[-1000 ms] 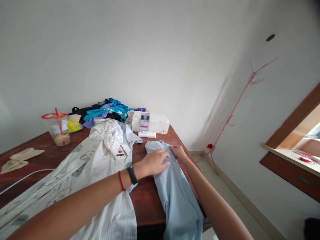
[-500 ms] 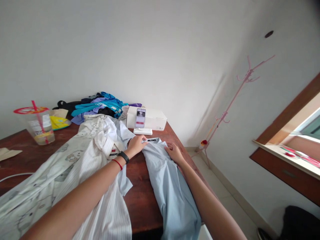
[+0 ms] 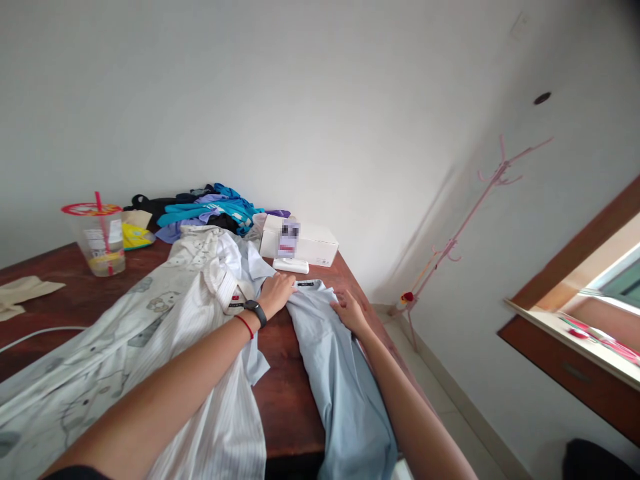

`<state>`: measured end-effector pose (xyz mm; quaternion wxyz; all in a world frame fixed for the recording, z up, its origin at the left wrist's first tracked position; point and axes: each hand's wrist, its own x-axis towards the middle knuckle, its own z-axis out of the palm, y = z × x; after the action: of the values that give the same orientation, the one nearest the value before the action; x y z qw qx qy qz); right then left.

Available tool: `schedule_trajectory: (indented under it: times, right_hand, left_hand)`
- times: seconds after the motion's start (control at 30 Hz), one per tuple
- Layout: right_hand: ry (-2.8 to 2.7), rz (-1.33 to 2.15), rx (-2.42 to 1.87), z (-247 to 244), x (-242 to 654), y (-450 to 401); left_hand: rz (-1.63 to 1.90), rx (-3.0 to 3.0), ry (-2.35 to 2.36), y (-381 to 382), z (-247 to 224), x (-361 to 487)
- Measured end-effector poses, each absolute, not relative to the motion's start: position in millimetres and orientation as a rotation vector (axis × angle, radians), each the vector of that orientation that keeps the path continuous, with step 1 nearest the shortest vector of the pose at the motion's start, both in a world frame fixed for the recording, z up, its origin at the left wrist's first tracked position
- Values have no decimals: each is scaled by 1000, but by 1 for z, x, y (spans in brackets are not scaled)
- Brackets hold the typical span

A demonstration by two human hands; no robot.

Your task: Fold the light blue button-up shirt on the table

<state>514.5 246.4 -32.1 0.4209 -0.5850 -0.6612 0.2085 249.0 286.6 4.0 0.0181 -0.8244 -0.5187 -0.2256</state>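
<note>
A light blue garment (image 3: pixel 330 360) lies lengthwise on the brown table (image 3: pixel 283 400), its lower end hanging over the front edge. My left hand (image 3: pixel 277 293) pinches its upper left corner, beside a dark label at the neck. At the upper right edge, my right hand (image 3: pixel 350 311) grips the cloth with bent fingers. Left of it lie a white striped shirt (image 3: pixel 200 360), partly under my left forearm, and a pale patterned garment (image 3: pixel 115 340). A pale blue collar piece shows between the striped shirt and my left hand.
Behind stand a white box (image 3: pixel 320 245) and a phone (image 3: pixel 289 240) on a white stand (image 3: pixel 291 266). A clothes pile (image 3: pixel 210 210) and a plastic cup (image 3: pixel 103 243) are at the back left. A pink coat rack (image 3: pixel 463 227) stands beyond the table's right side.
The view has shifted slightly, so the cup and table things appear farther right. Both hands remain at the blue garment's upper end, with little movement.
</note>
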Motion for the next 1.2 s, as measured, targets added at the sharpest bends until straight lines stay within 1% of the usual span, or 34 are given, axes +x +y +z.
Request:
schedule_trajectory:
  times: [0.17,0.27,0.37,0.47,0.57,0.73,0.87,0.97,1.07,1.2]
  right_hand:
    - [-1715,423,-1547,-30,521,247]
    - [-1736,366,-1589,-29,521,247]
    - [-1745,334,-1609,-29,520,247]
    - [-1737,307,-1618,-26,519,244]
    - [-1739,306,-1616,-22,519,240]
    - [-1765,364,-1630,-13,517,234]
    - [-1831,516,-1572,0,515,224]
    - [-1830,804,-1540,10,513,208]
    - [-1809,1040,-1608,12,509,181]
    - [-1807,1063,-1584,2,508,128]
  left_hand:
    - [-657,-2511,-1598,283,6,250]
    - [-693,-2466,-1569,274,12,253]
    - [-733,-2500,-1427,258,22,268]
    - [-741,-2670,-1124,237,24,291]
    - [-743,-2885,-873,219,8,311]
    - [-470,-3126,-1031,210,-30,318]
    - [-519,-3119,-1055,212,-37,316]
    - [-551,-3119,-1062,215,-37,315]
    - [-515,-3140,-1059,219,-39,314]
    - [-493,-3142,-1056,223,-43,313]
